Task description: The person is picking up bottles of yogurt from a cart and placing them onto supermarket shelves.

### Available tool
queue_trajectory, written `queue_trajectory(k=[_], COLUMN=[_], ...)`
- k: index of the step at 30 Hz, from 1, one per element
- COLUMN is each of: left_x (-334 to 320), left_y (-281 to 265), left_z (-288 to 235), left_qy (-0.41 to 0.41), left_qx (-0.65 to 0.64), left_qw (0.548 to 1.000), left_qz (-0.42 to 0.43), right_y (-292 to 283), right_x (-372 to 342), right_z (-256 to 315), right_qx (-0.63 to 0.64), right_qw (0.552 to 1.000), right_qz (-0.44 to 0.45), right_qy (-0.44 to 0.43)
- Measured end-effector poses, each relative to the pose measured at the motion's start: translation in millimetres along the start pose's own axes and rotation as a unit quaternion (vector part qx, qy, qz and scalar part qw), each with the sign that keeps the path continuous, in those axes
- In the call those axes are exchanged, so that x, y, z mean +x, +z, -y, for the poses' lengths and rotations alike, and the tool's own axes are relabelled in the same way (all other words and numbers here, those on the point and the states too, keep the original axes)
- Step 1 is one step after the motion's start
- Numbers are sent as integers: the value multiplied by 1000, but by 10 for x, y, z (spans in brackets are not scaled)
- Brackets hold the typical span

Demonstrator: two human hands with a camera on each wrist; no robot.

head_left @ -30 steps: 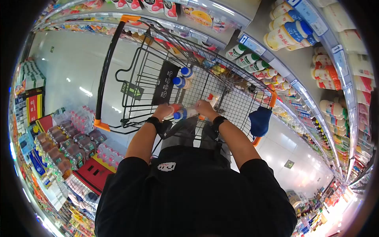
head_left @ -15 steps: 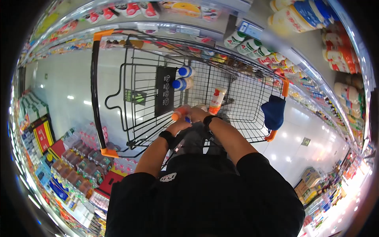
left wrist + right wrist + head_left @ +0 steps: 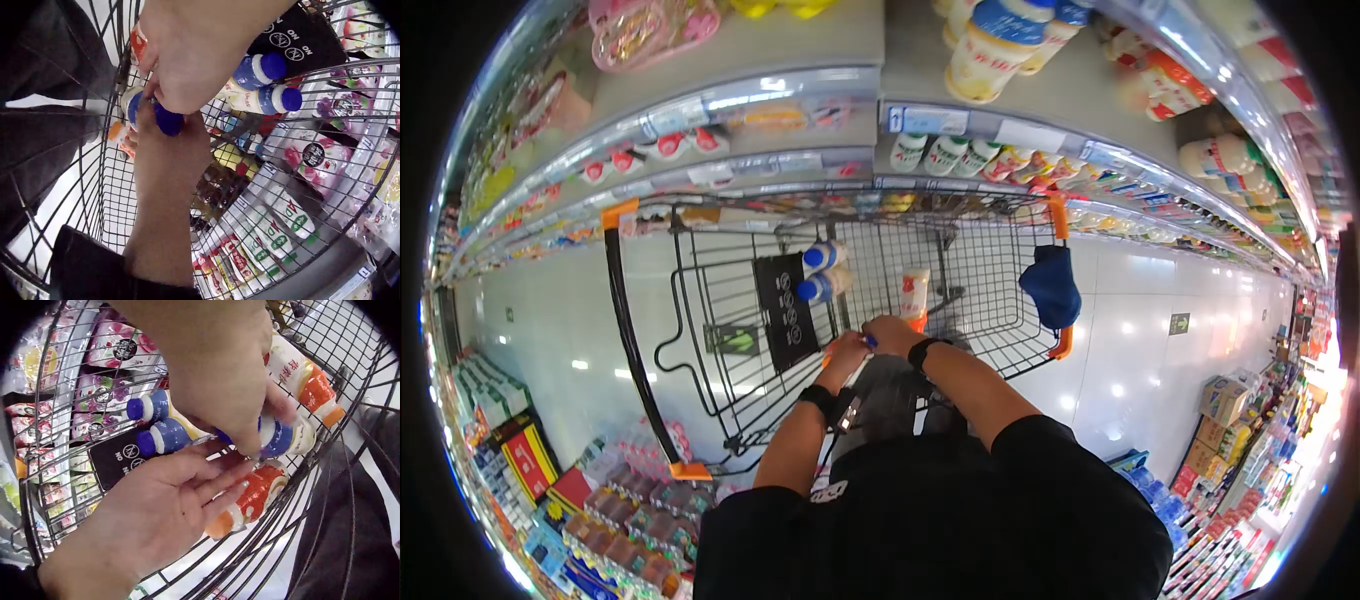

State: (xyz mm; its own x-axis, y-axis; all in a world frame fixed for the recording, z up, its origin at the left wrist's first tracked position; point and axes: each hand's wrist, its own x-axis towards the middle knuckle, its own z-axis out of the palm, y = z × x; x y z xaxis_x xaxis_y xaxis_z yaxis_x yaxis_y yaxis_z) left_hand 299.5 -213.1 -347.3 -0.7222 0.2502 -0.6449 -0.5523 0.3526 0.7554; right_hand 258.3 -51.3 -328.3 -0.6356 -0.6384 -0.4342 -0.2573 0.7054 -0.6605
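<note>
In the right wrist view my right hand (image 3: pixel 219 375) grips a blue-labelled bottle (image 3: pixel 284 437) near its blue cap. My left hand (image 3: pixel 144 512) lies palm up below, its fingers extended toward this bottle and touching an orange-labelled bottle (image 3: pixel 259 490); its thumb is hidden. Two other blue-capped bottles (image 3: pixel 828 284) lie beside a black panel (image 3: pixel 785 312) in the wire cart (image 3: pixel 990 320). Another orange-and-white bottle (image 3: pixel 915 295) lies right of them, just beyond my hands. In the left wrist view the blue cap (image 3: pixel 167 120) shows under my right hand (image 3: pixel 150 134).
Shelves with bottles (image 3: pixel 990 55) and packs (image 3: pixel 650 30) run along the far side. The cart handle (image 3: pixel 635 340) is at left, a dark blue pouch (image 3: pixel 1052 285) at the right end. Stacked drinks (image 3: pixel 625 520) stand lower left, boxes (image 3: pixel 1225 400) at right.
The view has turned toward the shelves, and the cart appears lower. My hands have come closer together; the orange-capped bottle by my left hand is now mostly hidden in the head view.
</note>
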Motion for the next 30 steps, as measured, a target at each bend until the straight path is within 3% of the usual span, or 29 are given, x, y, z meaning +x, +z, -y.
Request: queue_trajectory(k=[3, 6, 7, 8, 10, 14, 17, 18, 20, 24, 27, 30], left_x=[347, 53, 107, 117, -75, -115, -191, -211, 9, -65, -136, -216], left_y=[-75, -56, -47, -19, 55, 51, 8, 5, -5, 23, 22, -58], left_z=[663, 120, 256, 412, 101, 118, 16, -81, 248, -49, -137, -426], left_qy=[15, -62, -21, -72, -127, -151, -137, -178, -140, -50, -39, -75], left_qx=[170, -9, 46, -7, -85, -3, 48, 30, 80, 122, 191, 181], left_qw=[983, 998, 998, 997, 988, 987, 989, 983, 985, 989, 980, 978], left_qz=[72, 31, 23, 4, 0, 48, 37, 42, 62, 69, 33, 69], right_y=[-307, -497, -555, -593, -620, -538, -510, -396, -362, -370, -350, -776], right_x=[-35, -25, -13, -26, -22, -61, -141, -93, -124, -243, -277, -481], right_z=[20, 11, 4, -8, 2, 128, 248, 245, 283, 274, 232, 453], right_qx=[-15, -3, -5, -6, -5, -24, -62, -81, -75, -86, -88, -92], right_qw=[999, 997, 996, 995, 993, 992, 993, 992, 993, 995, 994, 995], right_qz=[-46, -55, -71, -85, -108, -114, -92, -91, -87, -42, -41, -6], right_qy=[-10, 52, 48, 45, 45, 52, 28, 22, 15, -25, -42, -24])
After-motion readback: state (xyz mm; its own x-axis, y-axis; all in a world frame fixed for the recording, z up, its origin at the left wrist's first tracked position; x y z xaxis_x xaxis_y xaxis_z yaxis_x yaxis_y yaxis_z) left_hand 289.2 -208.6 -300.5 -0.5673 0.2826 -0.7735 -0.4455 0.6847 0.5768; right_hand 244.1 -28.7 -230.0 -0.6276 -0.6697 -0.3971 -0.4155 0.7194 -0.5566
